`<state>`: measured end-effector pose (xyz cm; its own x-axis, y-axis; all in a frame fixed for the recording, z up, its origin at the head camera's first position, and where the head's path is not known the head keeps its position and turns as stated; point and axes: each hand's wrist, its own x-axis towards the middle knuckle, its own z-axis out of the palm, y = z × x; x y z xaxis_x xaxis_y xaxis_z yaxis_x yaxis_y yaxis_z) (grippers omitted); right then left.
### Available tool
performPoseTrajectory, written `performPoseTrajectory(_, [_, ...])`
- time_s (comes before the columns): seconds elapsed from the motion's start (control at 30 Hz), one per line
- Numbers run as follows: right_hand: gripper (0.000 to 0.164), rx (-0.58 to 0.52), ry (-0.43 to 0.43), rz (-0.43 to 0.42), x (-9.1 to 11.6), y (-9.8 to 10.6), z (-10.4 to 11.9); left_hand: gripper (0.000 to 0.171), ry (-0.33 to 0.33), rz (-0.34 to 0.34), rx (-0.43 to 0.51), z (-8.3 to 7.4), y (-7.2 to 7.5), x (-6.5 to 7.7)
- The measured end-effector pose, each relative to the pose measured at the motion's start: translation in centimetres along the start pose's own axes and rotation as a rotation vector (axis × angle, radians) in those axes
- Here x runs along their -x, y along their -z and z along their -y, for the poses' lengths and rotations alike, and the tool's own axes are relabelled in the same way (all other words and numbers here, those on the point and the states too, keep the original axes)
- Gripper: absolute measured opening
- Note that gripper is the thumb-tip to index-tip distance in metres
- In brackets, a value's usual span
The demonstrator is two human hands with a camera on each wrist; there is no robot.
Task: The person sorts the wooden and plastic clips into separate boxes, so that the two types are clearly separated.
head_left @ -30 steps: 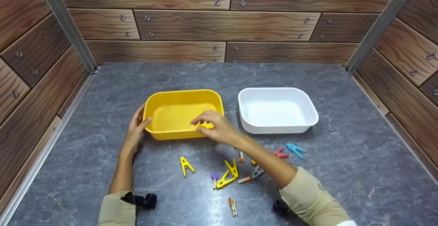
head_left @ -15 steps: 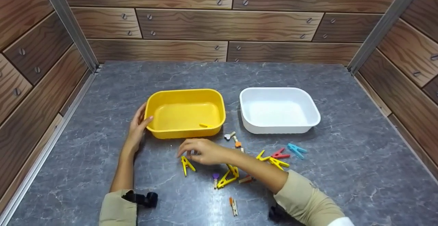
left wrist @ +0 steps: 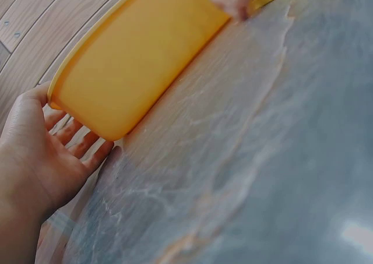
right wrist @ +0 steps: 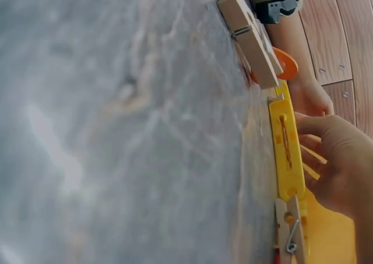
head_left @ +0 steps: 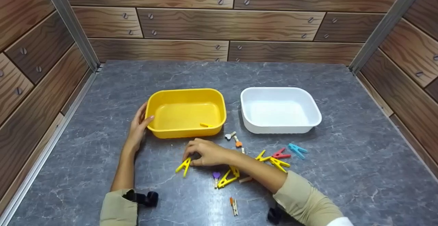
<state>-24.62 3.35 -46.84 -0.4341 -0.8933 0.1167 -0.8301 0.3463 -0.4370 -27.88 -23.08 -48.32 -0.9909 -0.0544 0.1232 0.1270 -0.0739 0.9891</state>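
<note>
On the left of the table, my left hand grips the left end of a yellow plastic tub, its thumb over the rim and its fingers outside. One yellow clothespin lies inside, near the tub's front right corner. In front of the tub, my right hand pinches the top end of another yellow clothespin, which is at table level. The right wrist view has this hand partly behind a nearer yellow clothespin. The left wrist view shows the left fingers against the tub's outer wall.
A white tub stands to the right. Several clothespins are scattered in front: blue, red, yellow, and small wooden ones with a purple heart or an orange end. My right forearm hides some.
My right hand released a yellow clothespin inside the yellow tub, then moved down and left to another on the table, which has turned slightly. The left hand stays on the tub.
</note>
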Motion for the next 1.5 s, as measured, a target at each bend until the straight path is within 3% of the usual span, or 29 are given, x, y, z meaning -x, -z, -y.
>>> performPoseTrajectory(0.2, [0.024,0.005,-0.09,0.024,0.2,0.7,-0.1,0.058,0.007,0.006,0.021,-0.4,0.1,0.1])
performPoseTrajectory(0.4, [0.027,0.026,-0.046,0.026,0.0,0.3,0.0,0.058,0.022,0.006,0.026,-1.2,0.0,0.5])
performPoseTrajectory(0.5, [0.024,0.041,-0.037,0.02,-0.1,0.2,0.1,0.058,0.015,-0.001,0.014,-0.4,0.2,0.1])
performPoseTrajectory(0.83, [0.021,-0.018,-0.037,0.001,0.2,0.5,-0.1,0.059,0.039,0.02,0.023,-0.7,-0.1,0.2])
performPoseTrajectory(1.03, [0.021,-0.036,-0.03,-0.018,0.5,1.3,0.2,0.059,0.039,0.021,0.033,-1.2,-0.3,0.4])
performPoseTrajectory(1.5, [0.023,-0.118,-0.018,-0.083,1.5,4.1,0.5,0.059,0.032,0.014,0.03,-0.1,-0.1,0.0])
